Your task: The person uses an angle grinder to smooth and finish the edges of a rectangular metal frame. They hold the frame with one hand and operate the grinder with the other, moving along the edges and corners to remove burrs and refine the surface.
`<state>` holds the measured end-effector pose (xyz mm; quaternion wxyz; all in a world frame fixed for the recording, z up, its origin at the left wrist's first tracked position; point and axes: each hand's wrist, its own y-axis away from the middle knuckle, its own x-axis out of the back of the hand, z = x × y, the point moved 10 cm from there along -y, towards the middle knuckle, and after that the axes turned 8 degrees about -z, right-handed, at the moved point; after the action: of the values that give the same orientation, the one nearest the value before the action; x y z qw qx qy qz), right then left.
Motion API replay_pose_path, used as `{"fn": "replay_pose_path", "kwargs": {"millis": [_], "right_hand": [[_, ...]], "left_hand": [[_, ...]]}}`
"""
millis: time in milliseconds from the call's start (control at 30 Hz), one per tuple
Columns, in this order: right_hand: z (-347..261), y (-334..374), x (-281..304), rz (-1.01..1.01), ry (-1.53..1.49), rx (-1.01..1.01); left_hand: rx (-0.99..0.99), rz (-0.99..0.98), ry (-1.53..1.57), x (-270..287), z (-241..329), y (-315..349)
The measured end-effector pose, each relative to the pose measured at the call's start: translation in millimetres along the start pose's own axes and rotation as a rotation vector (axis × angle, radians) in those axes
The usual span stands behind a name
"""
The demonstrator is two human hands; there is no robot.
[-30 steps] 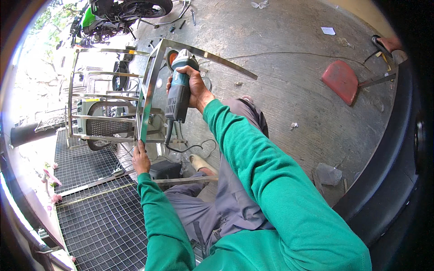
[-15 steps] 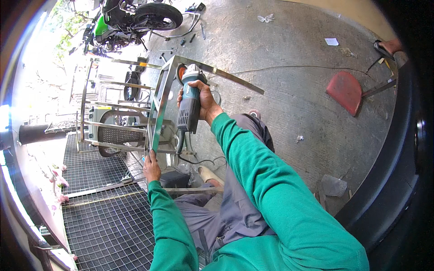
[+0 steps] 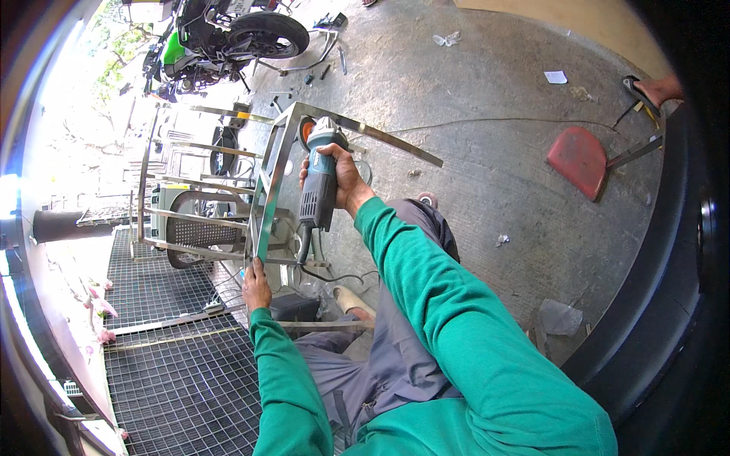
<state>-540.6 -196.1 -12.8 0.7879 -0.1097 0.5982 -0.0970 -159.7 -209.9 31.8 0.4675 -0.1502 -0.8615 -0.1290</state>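
Observation:
My right hand [image 3: 340, 176] is wrapped round the body of a teal and black angle grinder [image 3: 319, 182]. The grinder's orange disc [image 3: 306, 131] sits against or very close to the upper corner of a shiny metal frame [image 3: 266, 201]; whether they touch I cannot tell. Made of square tubes and several crossbars, the frame stands to my left. Its near end is gripped by my left hand [image 3: 257, 286], fingers closed on the tube. From the grinder's lower end a black cord [image 3: 334, 278] trails past my leg.
Black wire mesh [image 3: 182, 380] spreads at the lower left. A motorcycle [image 3: 220, 45] stands at the far left, with tools on the floor beside it. To the right lie a red seat-shaped piece [image 3: 578, 162] and a plastic bag [image 3: 560, 317]. Another person's foot [image 3: 660, 91] shows at the right edge.
The view has shifted slightly, so the frame and grinder appear a little lower. Both hands keep their holds, and the grinder stays by the frame's corner.

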Motion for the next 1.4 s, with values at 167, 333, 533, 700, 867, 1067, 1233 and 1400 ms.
{"fn": "replay_pose_path", "kwargs": {"millis": [167,333,533,700,867,1067,1233,1400], "right_hand": [[0,-1,4,0.018,0.0,-0.01],[0,-1,4,0.024,0.026,-0.02],[-15,11,29,0.318,0.413,-0.003],[-30,25,49,0.542,0.945,-0.018],[-52,45,30,0.774,1.706,0.119],[-61,41,5,0.876,2.107,0.032],[-57,28,-5,0.941,2.293,-0.01],[-52,14,-3,0.959,2.382,-0.016]], "left_hand": [[-0.053,0.127,0.028,11,4,4],[-0.071,0.256,0.013,17,6,10],[-0.128,0.329,0.013,26,12,10],[-0.057,0.285,-0.011,26,14,10],[0.164,0.139,0.325,35,7,8],[0.372,0.117,0.59,60,4,17],[0.343,0.155,0.637,70,7,22],[0.347,0.191,0.617,76,6,25]]}}
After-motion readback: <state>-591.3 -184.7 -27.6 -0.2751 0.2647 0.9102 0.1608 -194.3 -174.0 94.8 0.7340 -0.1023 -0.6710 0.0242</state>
